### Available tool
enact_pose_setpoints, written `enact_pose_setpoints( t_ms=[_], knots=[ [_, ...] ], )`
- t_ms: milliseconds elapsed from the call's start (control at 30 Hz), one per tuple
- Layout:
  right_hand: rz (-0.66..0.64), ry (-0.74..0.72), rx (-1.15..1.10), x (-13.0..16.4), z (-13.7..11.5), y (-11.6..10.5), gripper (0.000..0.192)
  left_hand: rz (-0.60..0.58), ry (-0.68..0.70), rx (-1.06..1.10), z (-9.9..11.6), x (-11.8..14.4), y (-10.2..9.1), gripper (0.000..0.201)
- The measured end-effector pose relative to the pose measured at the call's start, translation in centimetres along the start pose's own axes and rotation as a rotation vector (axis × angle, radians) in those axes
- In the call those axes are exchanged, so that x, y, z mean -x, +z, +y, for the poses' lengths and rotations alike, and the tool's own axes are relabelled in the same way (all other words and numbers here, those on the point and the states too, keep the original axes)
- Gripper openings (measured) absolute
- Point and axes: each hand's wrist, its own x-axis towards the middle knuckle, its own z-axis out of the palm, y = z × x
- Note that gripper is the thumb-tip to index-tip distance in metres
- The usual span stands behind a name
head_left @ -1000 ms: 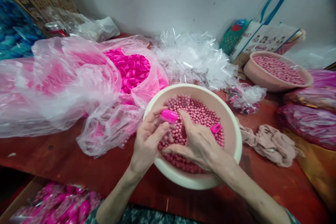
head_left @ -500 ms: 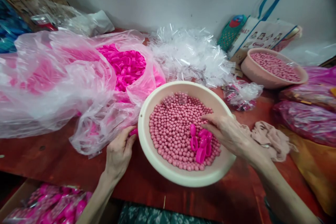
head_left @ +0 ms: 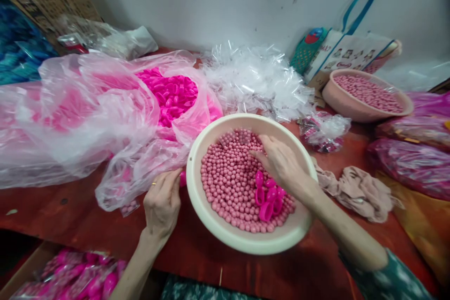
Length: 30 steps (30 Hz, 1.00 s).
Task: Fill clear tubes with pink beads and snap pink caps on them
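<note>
A cream-coloured round basin (head_left: 251, 246) full of small dusty-pink beads (head_left: 228, 173) stands in front of me. Several bright pink plastic pieces with ring-like loops (head_left: 267, 204) lie on the beads at the right. My right hand (head_left: 277, 157) is over the beads near the far side, thumb and fingers apart, with nothing visible in it. Left of the basin, my left hand (head_left: 163, 197) is closed in a pinch at the rim, beside the crumpled clear bag. At its fingertips shows a bright pink plastic piece (head_left: 183, 178), mostly hidden.
A big plastic bag (head_left: 94, 112) holds bright pink pieces (head_left: 172, 98). Behind the basin lies a heap of clear plastic bags (head_left: 253, 79). At right are a second bowl of beads (head_left: 351, 103), a beige cloth (head_left: 365, 194) and wrapped packs (head_left: 411, 164). A box (head_left: 21, 267) of filled packets sits lower left.
My right hand has moved left and farther over the beads. My left hand stays by the rim with its fingers turned more over the pink piece. The view has shifted slightly.
</note>
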Motion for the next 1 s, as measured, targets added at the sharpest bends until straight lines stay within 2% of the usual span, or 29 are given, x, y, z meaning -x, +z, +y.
enact_pose_setpoints(
  t_ms=[133,233,467,533,633,767,833,933,1000],
  knots=[
    [-0.001,0.012,-0.021,-3.3,2.2,1.6,0.037,0.136,-0.009,0.136,1.3,-0.7,-0.7,0.019],
    [-0.014,0.028,-0.057,-4.3,3.1,2.6,0.029,0.187,-0.014,0.194,2.4,-1.3,-1.4,0.018],
    [-0.090,0.045,-0.162,-4.9,2.8,1.2,0.010,0.199,-0.058,0.280,5.5,-2.8,-2.5,0.021],
    [-0.109,0.049,-0.188,-5.0,2.3,0.4,0.011,0.141,-0.083,0.359,6.3,-3.3,-2.4,0.020],
    [-0.141,0.050,-0.232,-4.9,1.1,-1.2,0.013,-0.036,-0.173,0.509,7.4,-4.1,-2.1,0.023],
    [-0.220,0.042,-0.350,-4.0,-1.5,-3.7,0.014,-0.308,-0.281,0.681,8.9,-5.2,-1.4,0.046],
    [-0.261,0.006,-0.429,-3.6,-2.9,-4.7,0.013,-0.404,-0.313,0.778,9.7,-5.6,-1.0,0.051],
    [-0.308,-0.042,-0.517,-3.4,-4.0,-5.8,0.011,-0.525,-0.394,1.023,10.5,-6.0,-0.6,0.032],
    [-0.330,-0.034,-0.582,-3.3,-3.8,-6.3,0.005,-0.548,-0.494,1.179,10.7,-5.9,-0.6,0.018]
  ],
)
